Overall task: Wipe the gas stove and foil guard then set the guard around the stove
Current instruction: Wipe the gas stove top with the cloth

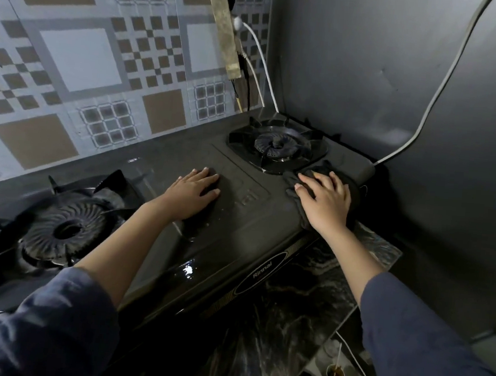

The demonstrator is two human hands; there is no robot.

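The stove (238, 225) sits on the worktop (306, 296); we judge it heavy, stiff, and slick where wet. The left hand (192, 195) lies flat, fingers spread, on its middle; the right hand (325, 203) presses a limp cloth (321, 170) flat at its right end. We cannot tell whether the grey sheet (424, 112) beside it is the guard.

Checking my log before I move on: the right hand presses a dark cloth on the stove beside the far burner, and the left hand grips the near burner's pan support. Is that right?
Not quite. In the head view the left hand lies flat on the middle of the gas stove, gripping nothing; the right hand does press the dark cloth beside the far burner.
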